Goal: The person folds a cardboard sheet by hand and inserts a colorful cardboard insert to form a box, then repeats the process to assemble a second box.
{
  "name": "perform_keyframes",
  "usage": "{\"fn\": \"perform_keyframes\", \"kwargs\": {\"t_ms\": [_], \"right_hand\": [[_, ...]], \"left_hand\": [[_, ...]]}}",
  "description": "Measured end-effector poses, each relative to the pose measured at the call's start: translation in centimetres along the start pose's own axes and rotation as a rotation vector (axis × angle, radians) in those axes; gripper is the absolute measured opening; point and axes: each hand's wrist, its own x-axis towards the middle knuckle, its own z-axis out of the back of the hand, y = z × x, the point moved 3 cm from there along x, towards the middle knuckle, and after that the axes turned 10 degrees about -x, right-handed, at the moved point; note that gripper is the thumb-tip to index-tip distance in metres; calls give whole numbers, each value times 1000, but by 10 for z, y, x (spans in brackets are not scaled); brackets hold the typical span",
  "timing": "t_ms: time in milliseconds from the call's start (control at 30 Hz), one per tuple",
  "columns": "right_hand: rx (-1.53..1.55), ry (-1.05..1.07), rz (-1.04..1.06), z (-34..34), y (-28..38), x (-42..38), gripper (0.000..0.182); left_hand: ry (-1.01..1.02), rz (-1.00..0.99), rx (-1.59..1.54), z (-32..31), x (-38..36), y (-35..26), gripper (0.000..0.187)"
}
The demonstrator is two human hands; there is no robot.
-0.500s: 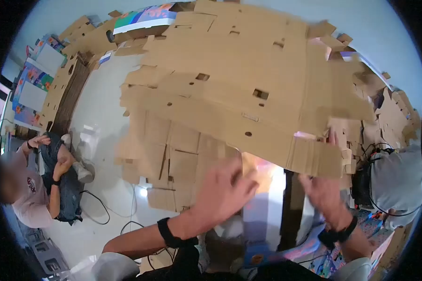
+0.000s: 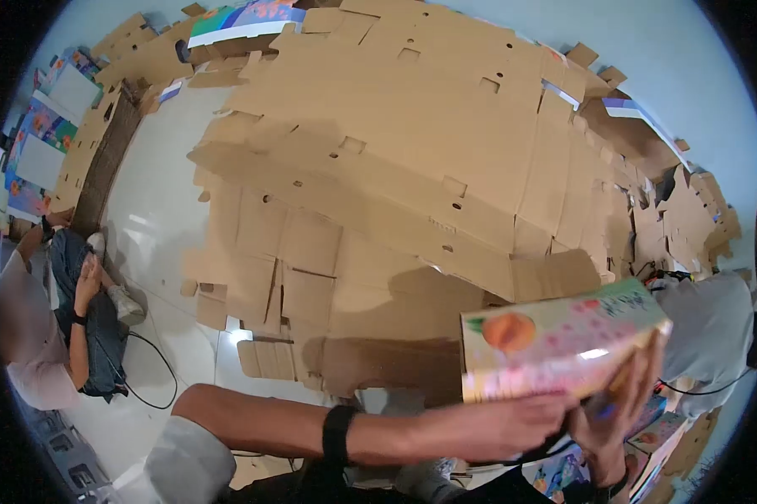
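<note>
A printed carton with a peach picture (image 2: 555, 340) is held up over the right part of the cardboard pile. My right hand (image 2: 620, 403) grips its near right side, with the fingers along the end. Against the carton's lower near edge, my left hand (image 2: 509, 427) has its fingers closed and slightly blurred; what they pinch is hidden. Large flattened brown cardboard sheets (image 2: 412, 143) with slots and small holes lie beyond both hands.
A seated person (image 2: 51, 328) is on the floor at the left, near a cardboard stack (image 2: 101, 168). Another person in grey (image 2: 706, 319) is at the right. Printed boxes (image 2: 248, 18) stand at the back. A black cable (image 2: 164, 357) crosses the floor.
The printed carton is now up in my right hand. My left hand has moved right and down to it. The top cardboard sheet, raised before, now lies flatter.
</note>
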Motion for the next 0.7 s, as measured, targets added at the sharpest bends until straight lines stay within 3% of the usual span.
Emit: {"fn": "perform_keyframes", "kwargs": {"t_ms": [67, 167, 233, 300, 367, 400, 533, 633, 700], "right_hand": [[-203, -75, 133, 43, -32, -5, 107], [-473, -188, 73, 75, -72, -4, 101], [-423, -192, 92, 86, -64, 47, 97], [-220, -204, 200, 68, -38, 96, 94], [-33, -77, 347, 25, -19, 129, 93], [112, -79, 367, -4, -4, 148, 79], [61, 66, 517, -99, 52, 202, 91], [143, 36, 375, -161, 86, 211, 96], [132, 28, 347, -160, 87, 209, 93]], "left_hand": [[-59, -65, 175, 9, 29, -12, 43], [-47, -46, 136, 21, 48, -11, 40], [-9, 31, 56, 33, 48, -3, 37], [42, 172, -23, 50, 40, 12, 35], [106, 358, -73, 72, 28, 34, 33], [113, 429, -65, 76, 16, 49, 32], [-31, 563, 18, 51, -56, 113, 25], [-102, 699, 82, 54, -81, 130, 33], [-65, 723, 75, 51, -80, 129, 35]]}}
